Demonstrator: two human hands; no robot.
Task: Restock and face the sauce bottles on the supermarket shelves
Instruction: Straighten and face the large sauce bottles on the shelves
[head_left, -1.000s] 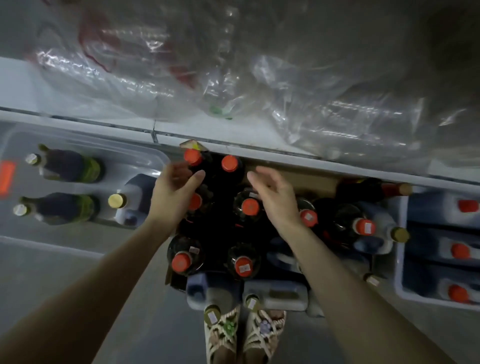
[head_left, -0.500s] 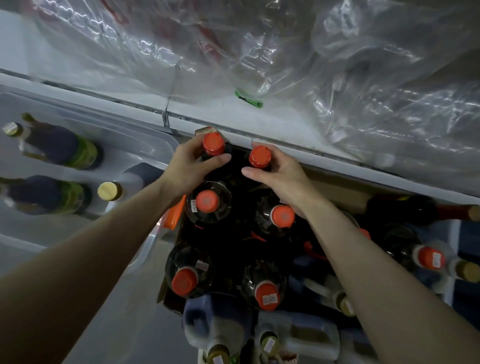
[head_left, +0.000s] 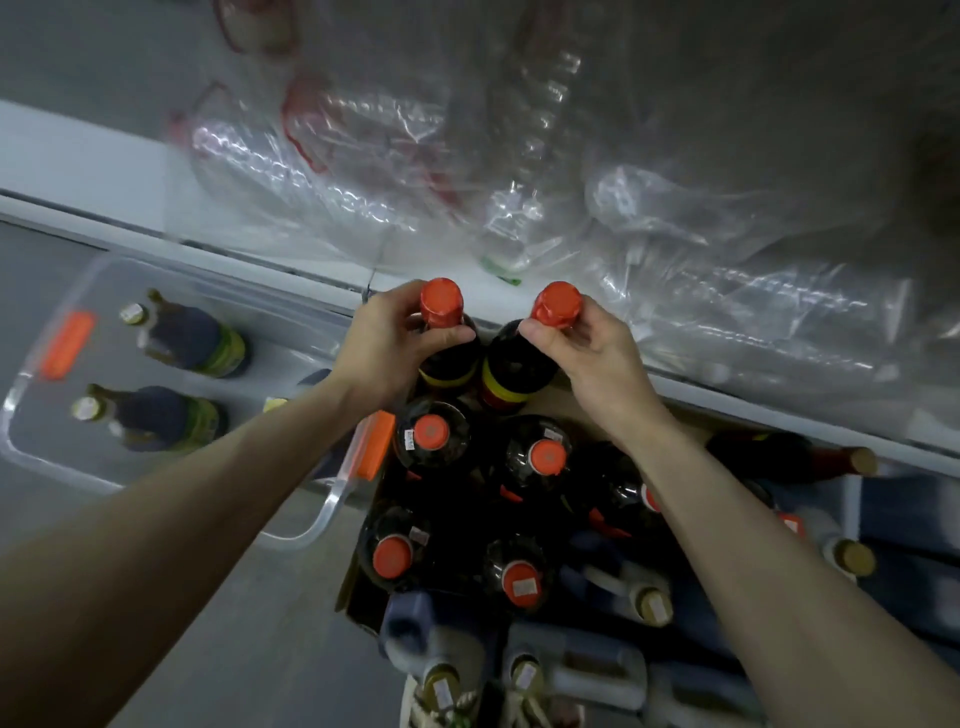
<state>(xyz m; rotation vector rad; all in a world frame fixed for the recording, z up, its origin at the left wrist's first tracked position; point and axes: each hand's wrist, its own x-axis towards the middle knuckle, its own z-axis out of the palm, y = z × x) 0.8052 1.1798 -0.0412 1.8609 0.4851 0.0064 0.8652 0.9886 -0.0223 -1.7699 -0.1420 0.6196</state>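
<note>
I look straight down at a cardboard box (head_left: 358, 587) of dark sauce bottles with red caps. My left hand (head_left: 382, 345) grips the neck of one dark bottle (head_left: 449, 358) just under its red cap. My right hand (head_left: 587, 353) grips the neck of a second dark bottle (head_left: 514, 374) with a yellow label band. Both bottles stand higher than the others, at the far end of the box. Several red-capped bottles (head_left: 434, 434) remain upright in the box below them.
A clear plastic bin (head_left: 62, 462) at left holds two green-labelled bottles (head_left: 202, 345). A white shelf edge (head_left: 249, 249) runs across, with crumpled clear plastic wrap (head_left: 675, 223) above it. Blue-grey jugs (head_left: 592, 670) and gold-capped bottles (head_left: 854, 558) crowd the right and bottom.
Both hands went from hovering over the box to gripping the two far bottle necks, and now they have raised those bottles so their labels show above the rest.
</note>
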